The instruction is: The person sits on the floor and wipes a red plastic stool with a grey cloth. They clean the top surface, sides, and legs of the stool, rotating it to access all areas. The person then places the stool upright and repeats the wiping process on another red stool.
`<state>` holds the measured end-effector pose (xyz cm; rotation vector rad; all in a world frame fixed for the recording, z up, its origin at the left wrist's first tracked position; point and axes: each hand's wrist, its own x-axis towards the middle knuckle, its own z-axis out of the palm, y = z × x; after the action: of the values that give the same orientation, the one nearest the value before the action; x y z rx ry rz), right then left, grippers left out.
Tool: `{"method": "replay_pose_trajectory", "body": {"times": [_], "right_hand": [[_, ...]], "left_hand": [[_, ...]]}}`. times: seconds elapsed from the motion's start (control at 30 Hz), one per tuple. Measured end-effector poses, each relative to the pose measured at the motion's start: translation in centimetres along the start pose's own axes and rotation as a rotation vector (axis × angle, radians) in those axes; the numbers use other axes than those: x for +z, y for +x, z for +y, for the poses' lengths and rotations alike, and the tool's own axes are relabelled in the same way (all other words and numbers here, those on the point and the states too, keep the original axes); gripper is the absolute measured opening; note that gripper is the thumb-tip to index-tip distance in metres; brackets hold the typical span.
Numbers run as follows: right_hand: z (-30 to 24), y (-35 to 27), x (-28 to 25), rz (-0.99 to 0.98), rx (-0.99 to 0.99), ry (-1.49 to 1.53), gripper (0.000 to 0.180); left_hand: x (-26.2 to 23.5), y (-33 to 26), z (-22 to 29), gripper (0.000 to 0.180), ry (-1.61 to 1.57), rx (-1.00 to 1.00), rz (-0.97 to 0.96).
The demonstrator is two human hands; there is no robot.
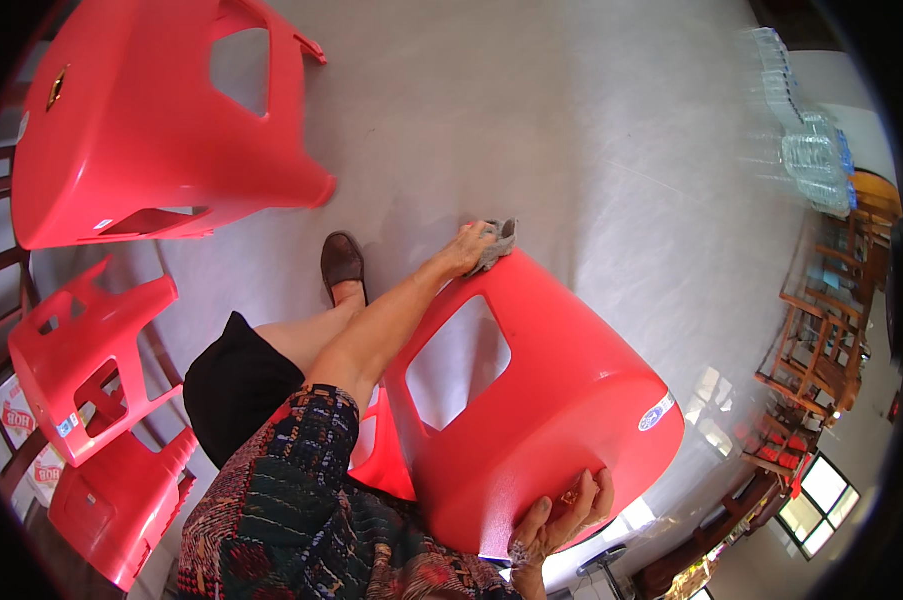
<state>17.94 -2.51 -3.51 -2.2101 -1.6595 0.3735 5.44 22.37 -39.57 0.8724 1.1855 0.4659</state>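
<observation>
Red plastic stool (pixel 571 370) tipped over beside the wearer's black-clad knee (pixel 239 385), a hand at either end.
Fingers of the left hand (pixel 468 248) are closed on a crumpled grey cloth (pixel 499 245) at the stool's leg end; the right hand (pixel 566 515) lies open against its seat end, bracing rather than grasping. With neither hand visibly wrapped round a rim, hard rubbing could make the stool roll or skid, perhaps into the brown shoe (pixel 342 265) near its leg end. Knee and shoe crowd the stool's left side; farther left are a larger-looking red stool (pixel 186 140) and smaller-looking red stools (pixel 91 370). Clear plastic bottles (pixel 816 160) and wooden chairs (pixel 811 345) stand well apart to its right.
</observation>
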Motion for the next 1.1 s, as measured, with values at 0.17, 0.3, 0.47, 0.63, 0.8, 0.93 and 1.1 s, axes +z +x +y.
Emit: {"method": "replay_pose_trajectory", "body": {"times": [0.17, 0.3, 0.47, 0.63, 0.8, 0.93, 1.1], "right_hand": [[-0.3, 0.4, 0.2, 0.037, -0.076, -0.039, 0.048], [0.0, 0.1, 0.4, 0.078, -0.074, -0.069, 0.049], [-0.4, 0.4, 0.0, 0.087, -0.125, -0.138, 0.049], [0.0, 0.4, 0.2, 0.12, -0.155, -0.162, 0.048], [-0.1, 0.0, 0.3, 0.14, -0.147, -0.16, 0.046], [0.2, 0.0, 0.5, 0.154, -0.126, -0.177, 0.045], [0.8, -0.1, 1.1, 0.187, -0.146, -0.211, 0.045]], "left_hand": [[0.9, -5.3, 2.9, 0.038, 0.009, 0.546, 0.018], [1.4, -12.3, 7.8, 0.043, -0.209, 0.114, -0.025], [1.1, -14.6, -1.4, 0.049, 0.323, 0.445, 0.176], [0.7, -18.2, -2.7, 0.061, 0.349, 0.186, 0.191], [-1.3, -22.0, -5.0, 0.054, 0.281, 0.036, 0.093], [-2.0, -27.3, -4.7, 0.035, 0.139, 0.314, -0.083], [0.7, -32.2, -0.9, 0.006, -0.608, 0.285, -0.12]]}}
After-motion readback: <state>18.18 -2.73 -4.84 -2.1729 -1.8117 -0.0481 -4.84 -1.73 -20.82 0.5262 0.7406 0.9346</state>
